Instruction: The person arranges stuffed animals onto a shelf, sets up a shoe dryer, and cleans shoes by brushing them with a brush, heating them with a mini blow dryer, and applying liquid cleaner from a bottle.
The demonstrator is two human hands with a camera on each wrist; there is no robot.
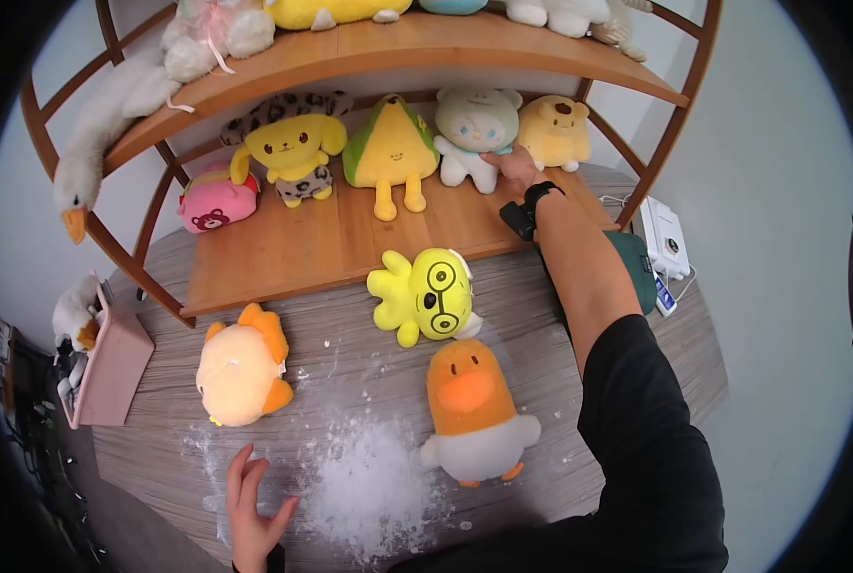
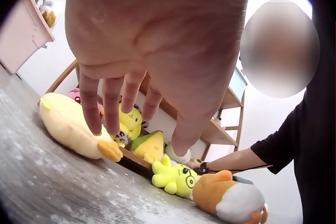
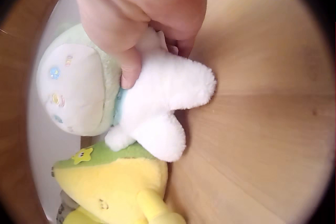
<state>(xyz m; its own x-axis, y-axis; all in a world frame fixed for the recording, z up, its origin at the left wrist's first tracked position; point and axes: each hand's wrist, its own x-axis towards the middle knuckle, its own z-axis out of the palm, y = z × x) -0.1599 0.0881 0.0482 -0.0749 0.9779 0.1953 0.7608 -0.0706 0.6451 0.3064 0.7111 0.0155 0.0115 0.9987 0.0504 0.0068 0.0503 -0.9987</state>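
Observation:
On the lower shelf (image 1: pixel 350 244), my right hand (image 1: pixel 517 172) grips the side of a white plush with a pale green hood (image 1: pixel 477 119). In the right wrist view the right hand (image 3: pixel 142 14) has its thumb on the chest of the white plush (image 3: pixel 157 85), other fingers partly hidden behind it. The yellow and green triangular plush (image 3: pixel 115 176) sits beside it. My left hand (image 1: pixel 254 511) is raised over the floor by the white powder (image 1: pixel 369 487), holding nothing. Its fingers are relaxed and slightly bent in the left wrist view, where the left hand (image 2: pixel 157 50) faces the camera.
A round peach plush (image 1: pixel 240 368), a yellow plush with glasses (image 1: pixel 431 296) and an orange and white plush (image 1: pixel 474 411) lie on the floor. Other plushes line both shelves. A pink bin (image 1: pixel 121 363) stands left; a white device (image 1: pixel 665 234) and green object (image 1: pixel 631 267) are right.

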